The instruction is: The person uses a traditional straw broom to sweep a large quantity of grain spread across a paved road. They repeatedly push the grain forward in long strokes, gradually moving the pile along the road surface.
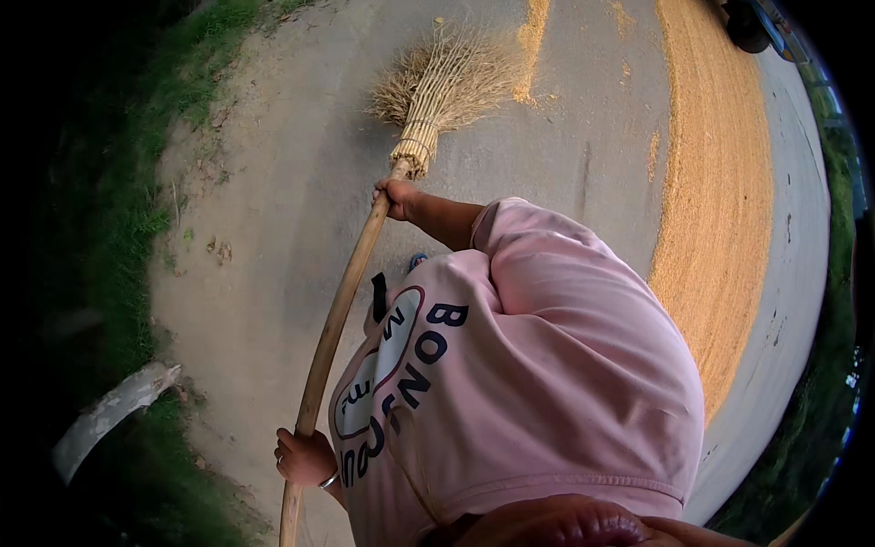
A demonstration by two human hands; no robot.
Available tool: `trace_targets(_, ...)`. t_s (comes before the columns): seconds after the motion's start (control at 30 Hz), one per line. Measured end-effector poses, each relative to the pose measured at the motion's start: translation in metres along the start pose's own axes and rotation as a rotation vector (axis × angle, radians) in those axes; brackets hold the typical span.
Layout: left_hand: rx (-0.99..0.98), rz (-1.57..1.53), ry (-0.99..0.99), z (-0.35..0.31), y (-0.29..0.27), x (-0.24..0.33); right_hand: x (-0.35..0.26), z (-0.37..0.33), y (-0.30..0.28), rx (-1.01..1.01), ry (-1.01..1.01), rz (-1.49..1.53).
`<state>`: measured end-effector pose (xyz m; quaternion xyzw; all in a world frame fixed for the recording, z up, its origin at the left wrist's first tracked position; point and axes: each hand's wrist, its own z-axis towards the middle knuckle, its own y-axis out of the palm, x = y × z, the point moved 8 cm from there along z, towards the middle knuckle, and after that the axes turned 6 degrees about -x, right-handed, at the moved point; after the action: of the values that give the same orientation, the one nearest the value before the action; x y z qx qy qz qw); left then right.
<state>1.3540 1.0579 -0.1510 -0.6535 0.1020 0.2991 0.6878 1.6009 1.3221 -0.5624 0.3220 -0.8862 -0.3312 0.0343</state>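
Observation:
A long twig broom [419, 137] with a pale wooden handle slants across the view, its bound head of dry branches spread on the paved ground at the top. My right hand [397, 198] is closed round the handle just below the binding. Further down the same handle, my left hand [307, 457], with a bracelet at the wrist, is wrapped round it near the lower edge. The bristle tips fan out beside a narrow strip of yellow grain [531, 41]. Their ends look slightly blurred.
A broad band of yellow grain [715, 201] runs along the pavement at the right. Part of a vehicle with a dark wheel [747, 29] shows at the top right. Grass [118, 219] borders the left side, near a pale tree trunk [118, 410]. One sandalled foot [416, 262] peeks out below my shirt.

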Motion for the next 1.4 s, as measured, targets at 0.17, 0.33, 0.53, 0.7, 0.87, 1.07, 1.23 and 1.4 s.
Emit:
trace_targets(0.17, -0.022, 0.182, -0.028, -0.003, -0.098, 0.159, -0.114, 0.017, -0.063, -0.100, 0.080, -0.023)
trace_targets(0.33, 0.065, 0.172, 0.120, 0.008, -0.217, 0.666, -0.530, 0.087, -0.382, -0.179, 0.059, 0.108)
trace_targets(0.53, 0.049, 0.173, 0.366, 0.068, -0.378, 1.570, -1.228, 0.258, -0.910, -0.147, -0.007, 0.456)
trace_targets(0.7, 0.178, 0.050, 0.556, 0.129, -0.475, 2.291, -1.827, 0.403, -1.320, 0.001, -0.100, 0.544)
trace_targets(0.87, 0.142, -0.090, 0.585, 0.221, -0.587, 2.631, -2.205, 0.413, -1.470, 0.147, -0.234, 0.559)
trace_targets(1.07, 0.110, 0.026, 0.353, 0.347, -0.924, 2.283, -2.199, 0.192, -1.047, 0.005, -0.022, 0.600)
trace_targets(1.23, 0.070, 0.217, 0.067, 0.334, -0.986, 1.940, -2.013, 0.080, -0.732, -0.080, 0.218, 0.407)
trace_targets(1.4, 0.010, 0.267, 0.045, 0.318, -0.898, 2.054, -2.024, 0.163, -0.844, -0.106, 0.271, 0.478)
